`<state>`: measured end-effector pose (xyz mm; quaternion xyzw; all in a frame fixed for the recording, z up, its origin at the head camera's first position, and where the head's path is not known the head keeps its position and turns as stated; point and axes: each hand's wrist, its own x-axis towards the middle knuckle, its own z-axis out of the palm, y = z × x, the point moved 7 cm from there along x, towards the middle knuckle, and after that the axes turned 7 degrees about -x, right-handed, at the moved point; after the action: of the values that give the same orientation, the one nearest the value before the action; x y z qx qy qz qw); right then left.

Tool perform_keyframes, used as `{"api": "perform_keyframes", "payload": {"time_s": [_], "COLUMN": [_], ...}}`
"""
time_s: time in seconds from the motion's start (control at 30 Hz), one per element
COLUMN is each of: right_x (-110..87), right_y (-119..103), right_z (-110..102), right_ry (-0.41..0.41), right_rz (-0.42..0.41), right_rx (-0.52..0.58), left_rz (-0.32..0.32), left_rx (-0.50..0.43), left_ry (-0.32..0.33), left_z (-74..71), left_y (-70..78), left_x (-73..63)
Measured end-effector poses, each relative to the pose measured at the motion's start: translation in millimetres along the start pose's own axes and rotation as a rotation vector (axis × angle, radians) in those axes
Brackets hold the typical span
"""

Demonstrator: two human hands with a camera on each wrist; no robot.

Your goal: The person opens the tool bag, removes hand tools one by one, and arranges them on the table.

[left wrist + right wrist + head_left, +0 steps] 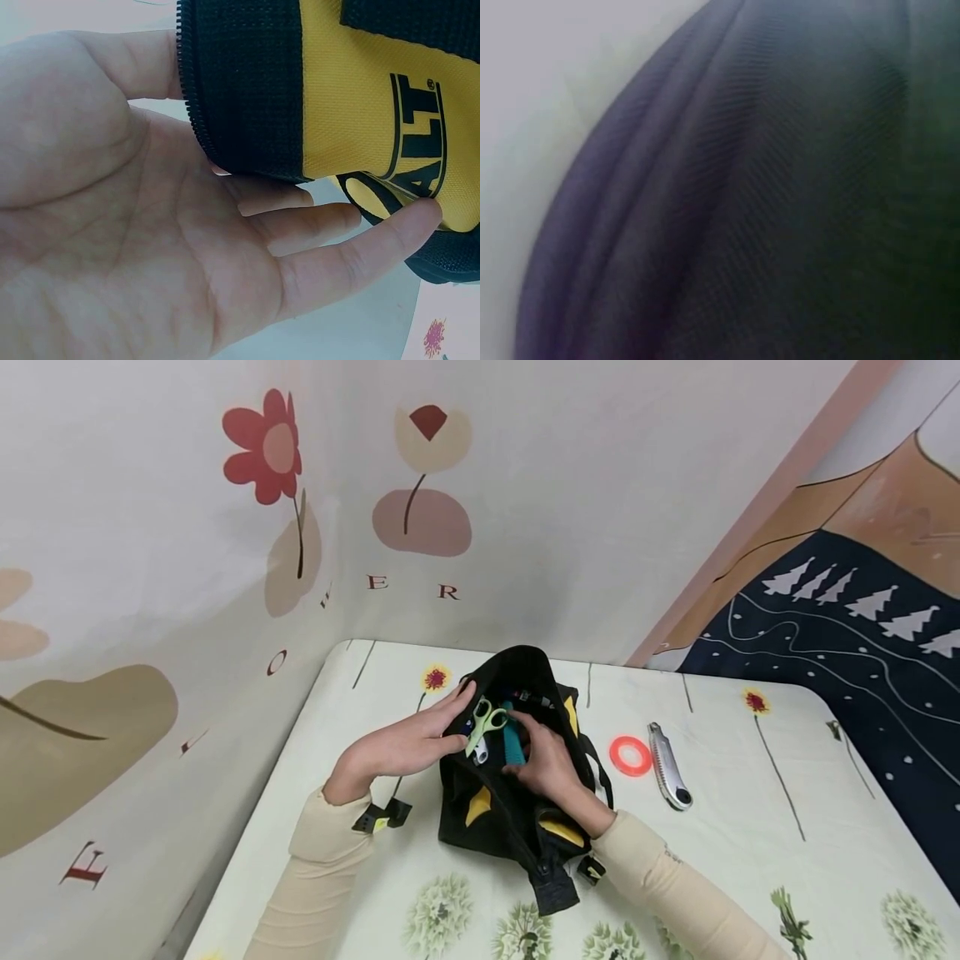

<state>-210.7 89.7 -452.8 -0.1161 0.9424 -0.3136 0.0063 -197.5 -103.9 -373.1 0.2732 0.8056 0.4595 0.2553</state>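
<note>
Left hand (408, 745): pinching rim of black bag (504, 802) between thumb and fingers.
Right hand (549, 766): inside bag; cannot tell if gripping.
Teal item (512, 742): just beside right fingers.

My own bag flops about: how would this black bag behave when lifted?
The black bag would probably flex, as its sides look soft and creased. Green scissors and a teal item inside could shift, perhaps making it sag.

My left sleeve (318, 868) and right sleeve (675, 877): beige, long, creased. Black tabs (371, 819) with yellow marks beside both. Left hand (411, 743), right hand (551, 764): bare.
</note>
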Motion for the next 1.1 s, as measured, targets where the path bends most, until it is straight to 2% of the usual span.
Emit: {"api": "perform_keyframes", "payload": {"time_s": [0.4, 0.73, 1.1], "right_x": [-10.4, -16.4, -20.5], "right_y": [-4.6, -5.4, -7.3], "right_z": [-12.5, -21.5, -26.3], "right_ry": [0.032, 0.086, 0.128], "right_rz": [-0.018, -0.012, -0.047], "right_rx": [-0.033, 0.032, 0.079], "left_rz": [0.004, -0.005, -0.004], "left_rx": [-0.006, -0.006, -0.008], "left_ry": [0.001, 0.002, 0.001], "left_z": [-0.4, -0.3, -0.3], "left_y": [1.2, -0.3, 0.7], "left_x": [-0.8, -0.5, -0.8]}}
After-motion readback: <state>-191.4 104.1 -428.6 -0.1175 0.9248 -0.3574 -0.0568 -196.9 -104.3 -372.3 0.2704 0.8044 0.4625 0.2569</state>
